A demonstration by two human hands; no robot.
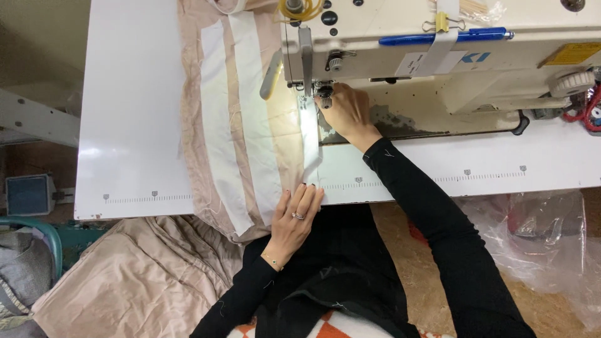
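left hand (294,216) flat, fingers together, right hand (346,112) reaching forward, fingers curled

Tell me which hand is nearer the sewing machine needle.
Right. The right hand sits beside the needle on the machine bed. The left hand lies flat on the fabric at the table's near edge.

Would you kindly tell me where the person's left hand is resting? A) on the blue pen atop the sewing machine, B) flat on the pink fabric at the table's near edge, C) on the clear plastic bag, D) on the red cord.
B: the left hand lies flat on the pink fabric at the near edge of the table, while the right hand is up by the needle of the sewing machine.
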